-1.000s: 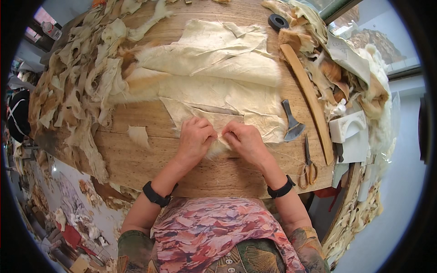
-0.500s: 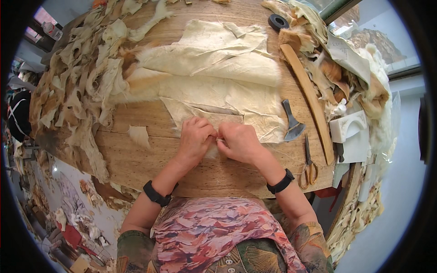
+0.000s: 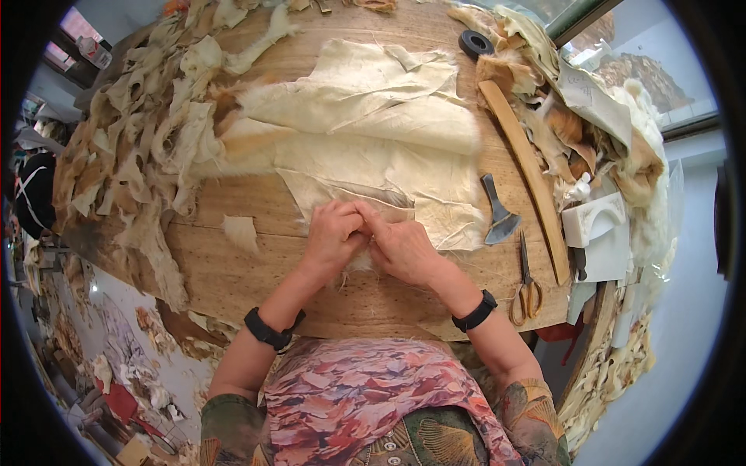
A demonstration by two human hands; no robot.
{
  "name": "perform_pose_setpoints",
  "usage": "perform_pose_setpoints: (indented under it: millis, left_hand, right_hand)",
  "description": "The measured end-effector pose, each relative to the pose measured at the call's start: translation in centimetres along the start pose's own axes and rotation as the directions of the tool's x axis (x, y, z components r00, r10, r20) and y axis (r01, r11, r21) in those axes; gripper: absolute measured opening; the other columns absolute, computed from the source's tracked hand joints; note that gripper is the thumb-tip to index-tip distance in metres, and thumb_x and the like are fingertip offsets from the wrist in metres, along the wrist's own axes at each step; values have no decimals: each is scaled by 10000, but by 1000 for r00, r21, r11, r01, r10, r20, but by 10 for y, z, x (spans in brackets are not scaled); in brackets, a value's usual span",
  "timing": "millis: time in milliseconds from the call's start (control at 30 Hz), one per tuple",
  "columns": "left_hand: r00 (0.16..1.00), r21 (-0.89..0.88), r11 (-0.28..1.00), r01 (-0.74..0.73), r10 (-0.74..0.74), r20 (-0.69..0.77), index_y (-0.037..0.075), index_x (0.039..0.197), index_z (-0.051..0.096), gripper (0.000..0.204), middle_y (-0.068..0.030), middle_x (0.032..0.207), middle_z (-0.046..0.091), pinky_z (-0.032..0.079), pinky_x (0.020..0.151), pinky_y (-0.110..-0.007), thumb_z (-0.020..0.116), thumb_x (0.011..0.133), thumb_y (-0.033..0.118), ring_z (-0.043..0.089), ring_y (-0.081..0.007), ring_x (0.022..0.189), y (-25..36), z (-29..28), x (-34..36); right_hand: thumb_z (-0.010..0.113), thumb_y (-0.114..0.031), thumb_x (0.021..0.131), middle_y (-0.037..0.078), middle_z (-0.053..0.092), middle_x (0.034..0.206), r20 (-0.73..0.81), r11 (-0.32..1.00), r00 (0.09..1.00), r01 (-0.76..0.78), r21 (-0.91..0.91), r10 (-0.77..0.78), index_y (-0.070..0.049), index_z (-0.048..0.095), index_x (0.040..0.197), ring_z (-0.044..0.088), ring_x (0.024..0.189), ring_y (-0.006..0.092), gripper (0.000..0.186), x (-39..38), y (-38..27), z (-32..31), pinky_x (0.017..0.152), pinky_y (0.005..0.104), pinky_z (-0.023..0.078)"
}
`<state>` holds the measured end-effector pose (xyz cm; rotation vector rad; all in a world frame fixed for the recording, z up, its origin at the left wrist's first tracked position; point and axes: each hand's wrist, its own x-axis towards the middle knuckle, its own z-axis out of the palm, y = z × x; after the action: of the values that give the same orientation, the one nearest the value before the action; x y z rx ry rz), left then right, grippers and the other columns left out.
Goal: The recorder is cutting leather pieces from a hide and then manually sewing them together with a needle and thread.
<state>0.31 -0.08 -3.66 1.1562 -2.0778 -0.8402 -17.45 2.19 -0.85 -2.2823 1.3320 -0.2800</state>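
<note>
A large cream pelt (image 3: 373, 155), skin side up, lies creased over the wooden table in front of me. My left hand (image 3: 334, 241) is closed on its near edge, where a slit or open fold shows just beyond the fingers. My right hand (image 3: 406, 248) meets it there, forefinger stretched over to the left fingertips and the other fingers curled. Whatever the right fingers pinch is hidden. A little fur pokes out below both hands. Right of the pelt lie a dark fan-shaped blade (image 3: 501, 213) and scissors (image 3: 527, 283) with wrapped handles.
Hide scraps (image 3: 148, 155) heap up along the table's left side, and one small scrap (image 3: 241, 231) lies apart. A long wooden strip (image 3: 528, 179), a black tape roll (image 3: 475, 43), a white arched block (image 3: 594, 220) and more fur pieces (image 3: 571, 128) line the right side.
My right hand has turned slightly, and its forefinger now reaches across to the left fingertips. The left hand stays nearly in place. The whole view has shifted slightly.
</note>
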Motion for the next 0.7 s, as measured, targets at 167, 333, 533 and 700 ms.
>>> perform_pose_setpoints:
  millis: [167,333,533,700]
  left_hand:
    - [1000,-14,1000,-5,5,14,102,737,633,94,-12,831,604,381,808,-390,704,675,106,556,-241,874,-1,-1,-1]
    - [1000,-2,1000,25,-25,9,81,745,649,136,-19,828,619,384,817,-382,725,633,71,569,-244,879,-2,1,-2]
    - [998,-6,999,36,-35,45,84,753,645,136,-11,849,614,376,837,-381,722,644,60,558,-234,900,-2,-2,-2]
    - [1000,88,996,-11,9,21,112,722,645,101,0,822,603,372,829,-389,729,671,88,554,-231,893,-2,4,0]
  right_hand:
    - [649,-152,808,91,585,815,-234,980,972,-46,-192,0,-103,467,1358,629,615,263,582,-13,-14,-2,520,365,497]
    - [608,-139,821,66,533,832,-324,957,926,108,-268,-195,-115,576,1008,615,625,204,192,-15,-14,4,513,327,491]
    - [582,-101,835,71,540,835,-361,967,904,171,-189,-230,-106,578,941,620,628,222,107,-20,-8,12,517,332,486]
    - [626,-89,860,74,573,794,-436,984,896,141,109,-80,-86,574,953,638,636,204,106,-13,-13,11,511,322,484]
